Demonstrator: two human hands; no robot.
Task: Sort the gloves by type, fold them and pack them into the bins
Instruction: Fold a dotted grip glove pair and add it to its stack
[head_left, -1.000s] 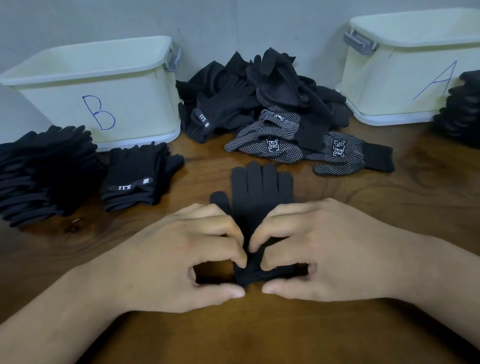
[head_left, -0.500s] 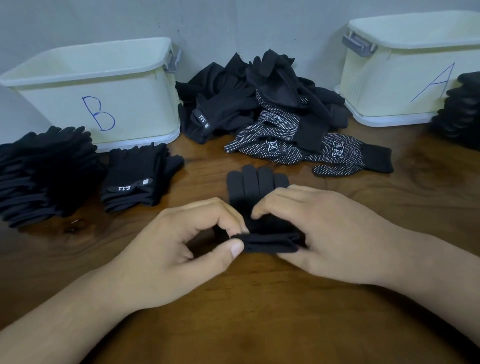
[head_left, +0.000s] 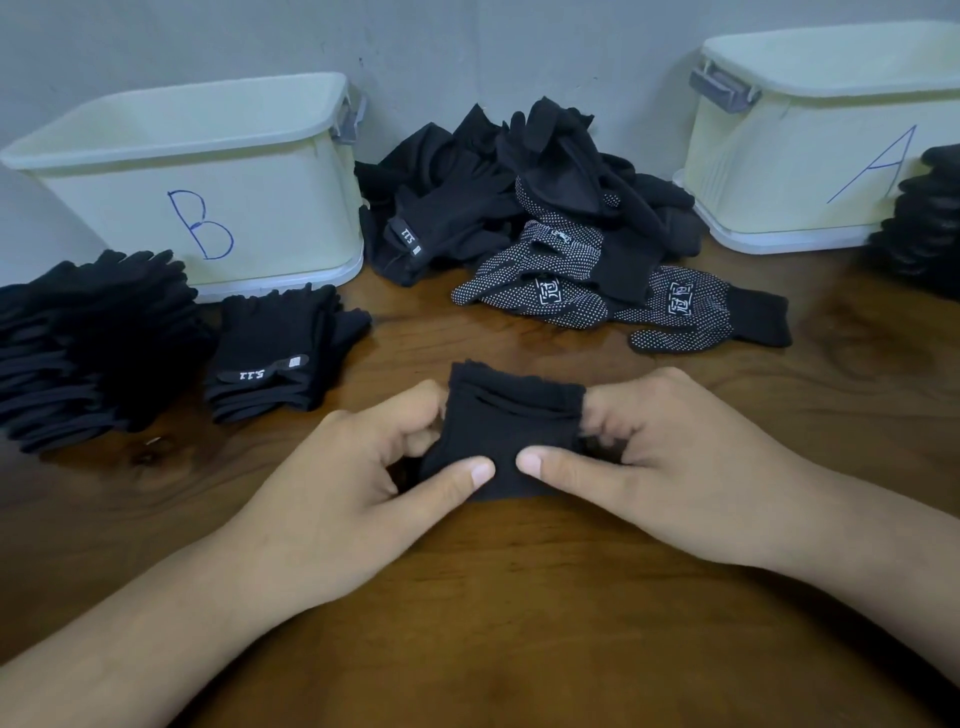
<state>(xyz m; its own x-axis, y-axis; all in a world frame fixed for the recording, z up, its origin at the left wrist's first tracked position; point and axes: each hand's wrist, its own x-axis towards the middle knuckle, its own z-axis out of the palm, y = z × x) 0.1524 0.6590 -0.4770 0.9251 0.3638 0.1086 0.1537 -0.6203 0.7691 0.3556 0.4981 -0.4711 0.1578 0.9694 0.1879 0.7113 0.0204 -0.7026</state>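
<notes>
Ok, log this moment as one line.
phase: folding | left hand: pinches glove | right hand: pinches glove | glove: folded, unpacked

Soft, rather dim light is coming from above, leaving a dull sheen on the desk (head_left: 478, 665) and laying diffuse shadows under the left hand (head_left: 337, 483), the right hand (head_left: 675, 467) and the glove stack (head_left: 78, 353). The folded glove (head_left: 509, 436) pinched between the hands is showing as a nearly flat black patch, and the right hand's fingers (head_left: 608, 421) are smearing with slight blur. The wide lens is bowing bin B (head_left: 260, 218) and bin A (head_left: 805, 156) outward toward the frame edges, where detail is softening.
</notes>
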